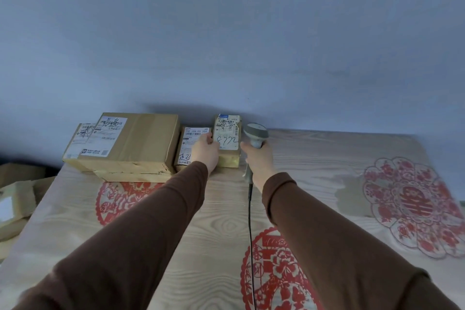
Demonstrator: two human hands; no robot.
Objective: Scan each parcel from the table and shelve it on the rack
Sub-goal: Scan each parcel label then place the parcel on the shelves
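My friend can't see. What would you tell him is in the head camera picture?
A person's left hand grips a small labelled parcel at the far edge of a wooden table, while the right hand holds a corded scanner beside it. More cardboard boxes sit to the left, against a blue wall.

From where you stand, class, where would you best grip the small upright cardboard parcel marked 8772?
Probably pinch the small upright cardboard parcel across its narrow side faces, coming from the near left: its right side is crowded by the grey handheld scanner.
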